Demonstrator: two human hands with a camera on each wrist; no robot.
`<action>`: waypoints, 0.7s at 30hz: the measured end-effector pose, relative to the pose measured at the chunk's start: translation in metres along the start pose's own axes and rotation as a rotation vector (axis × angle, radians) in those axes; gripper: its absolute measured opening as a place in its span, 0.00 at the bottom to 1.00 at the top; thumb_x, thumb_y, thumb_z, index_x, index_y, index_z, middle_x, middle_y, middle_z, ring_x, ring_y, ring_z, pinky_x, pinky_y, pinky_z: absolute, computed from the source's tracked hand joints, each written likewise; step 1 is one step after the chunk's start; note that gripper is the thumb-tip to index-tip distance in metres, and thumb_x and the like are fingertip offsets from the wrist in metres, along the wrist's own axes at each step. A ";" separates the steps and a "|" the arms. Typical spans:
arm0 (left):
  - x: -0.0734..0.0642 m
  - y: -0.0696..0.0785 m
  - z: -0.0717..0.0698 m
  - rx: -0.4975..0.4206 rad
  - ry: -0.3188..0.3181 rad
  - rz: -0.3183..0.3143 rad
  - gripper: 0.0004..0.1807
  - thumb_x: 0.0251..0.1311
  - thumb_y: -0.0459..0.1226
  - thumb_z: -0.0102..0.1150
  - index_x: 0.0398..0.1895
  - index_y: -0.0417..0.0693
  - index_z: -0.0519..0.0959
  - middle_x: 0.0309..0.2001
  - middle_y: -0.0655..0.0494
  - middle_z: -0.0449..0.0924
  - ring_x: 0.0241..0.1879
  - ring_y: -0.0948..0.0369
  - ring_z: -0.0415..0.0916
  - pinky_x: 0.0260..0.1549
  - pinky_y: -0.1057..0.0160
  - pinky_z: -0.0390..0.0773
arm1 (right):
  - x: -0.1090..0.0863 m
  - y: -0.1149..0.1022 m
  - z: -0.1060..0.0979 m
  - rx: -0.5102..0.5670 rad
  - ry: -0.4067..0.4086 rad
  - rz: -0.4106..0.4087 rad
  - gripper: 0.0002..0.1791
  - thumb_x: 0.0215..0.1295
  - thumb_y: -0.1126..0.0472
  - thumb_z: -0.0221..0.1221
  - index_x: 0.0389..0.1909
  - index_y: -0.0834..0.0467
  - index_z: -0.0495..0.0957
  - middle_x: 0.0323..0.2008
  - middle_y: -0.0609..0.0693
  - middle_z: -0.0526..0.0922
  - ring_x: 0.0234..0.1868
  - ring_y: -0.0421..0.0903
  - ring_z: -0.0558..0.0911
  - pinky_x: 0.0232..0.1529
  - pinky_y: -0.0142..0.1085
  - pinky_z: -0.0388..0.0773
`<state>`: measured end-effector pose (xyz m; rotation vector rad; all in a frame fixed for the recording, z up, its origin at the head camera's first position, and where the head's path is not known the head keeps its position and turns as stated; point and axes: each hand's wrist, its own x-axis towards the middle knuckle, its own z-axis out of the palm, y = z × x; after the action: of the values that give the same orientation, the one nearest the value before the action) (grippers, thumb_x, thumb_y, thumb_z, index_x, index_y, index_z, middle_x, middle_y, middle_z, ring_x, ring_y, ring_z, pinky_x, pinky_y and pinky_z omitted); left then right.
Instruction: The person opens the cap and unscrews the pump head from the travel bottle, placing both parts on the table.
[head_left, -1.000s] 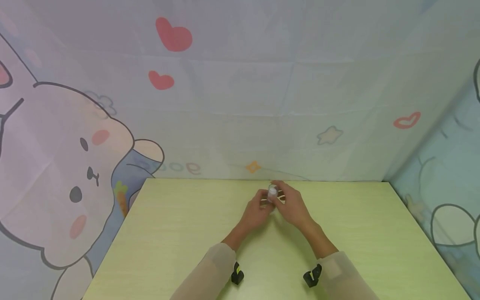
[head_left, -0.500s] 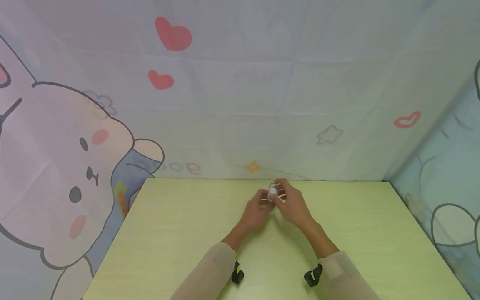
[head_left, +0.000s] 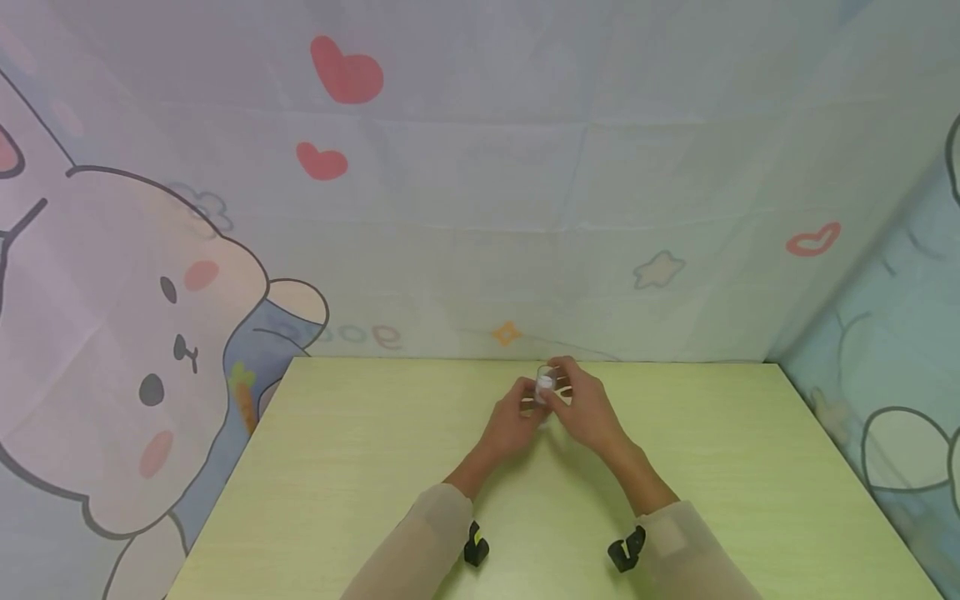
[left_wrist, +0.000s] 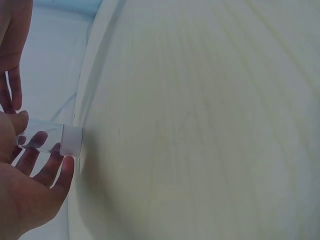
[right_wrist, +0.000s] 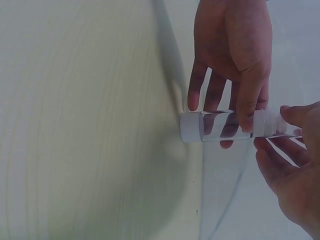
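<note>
A clear cylindrical bottle (right_wrist: 212, 131) stands upright between both hands near the back of the table. It has a white base (right_wrist: 190, 128), a white collar (right_wrist: 259, 123) and a clear top part. My left hand (head_left: 514, 423) grips the clear body, its thumb on one side and fingers behind it. My right hand (head_left: 588, 410) pinches the clear top between thumb and fingers. In the left wrist view, the white base (left_wrist: 72, 140) faces the table; I cannot tell whether it touches. Fingers partly hide the bottle in the head view.
The pale yellow-green table (head_left: 360, 442) ends at a hanging cloth backdrop (head_left: 480, 275) just beyond the hands. More printed cloth (head_left: 911, 350) hangs at the right side. A black wrist mount (head_left: 476, 546) sits at the left sleeve, another black mount (head_left: 627, 550) at the right.
My right fingers have shifted slightly up and to the right around the bottle's top, so its white inner part shows more clearly. The left hand stays nearly still.
</note>
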<state>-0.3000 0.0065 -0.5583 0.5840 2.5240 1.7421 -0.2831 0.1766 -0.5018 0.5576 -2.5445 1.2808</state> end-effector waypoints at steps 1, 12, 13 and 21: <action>0.000 0.000 0.000 0.003 0.000 -0.002 0.14 0.78 0.42 0.60 0.60 0.50 0.73 0.64 0.48 0.80 0.64 0.49 0.80 0.62 0.50 0.82 | 0.000 0.000 0.000 0.000 0.001 -0.001 0.24 0.73 0.65 0.67 0.66 0.63 0.72 0.54 0.62 0.85 0.52 0.58 0.86 0.53 0.52 0.86; 0.002 0.000 -0.001 0.017 -0.021 0.024 0.15 0.78 0.41 0.61 0.59 0.48 0.72 0.64 0.45 0.80 0.64 0.47 0.80 0.62 0.52 0.82 | 0.001 0.003 -0.003 -0.001 -0.004 0.006 0.24 0.73 0.64 0.67 0.66 0.62 0.72 0.54 0.60 0.85 0.52 0.56 0.86 0.54 0.52 0.86; 0.002 0.001 -0.001 0.015 -0.024 0.019 0.15 0.78 0.41 0.61 0.59 0.48 0.72 0.64 0.46 0.80 0.64 0.48 0.79 0.63 0.53 0.81 | 0.001 0.003 -0.003 0.000 -0.004 0.009 0.24 0.73 0.64 0.67 0.65 0.62 0.73 0.54 0.60 0.85 0.52 0.56 0.86 0.54 0.52 0.86; 0.000 0.002 -0.002 0.017 -0.021 0.002 0.13 0.77 0.39 0.61 0.59 0.49 0.72 0.63 0.46 0.81 0.63 0.48 0.81 0.62 0.53 0.82 | 0.002 0.003 -0.003 -0.013 0.005 -0.016 0.23 0.73 0.63 0.67 0.65 0.61 0.73 0.53 0.59 0.86 0.51 0.55 0.86 0.52 0.51 0.86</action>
<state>-0.3001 0.0052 -0.5555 0.6025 2.5274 1.7068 -0.2865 0.1806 -0.5012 0.5698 -2.5372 1.2580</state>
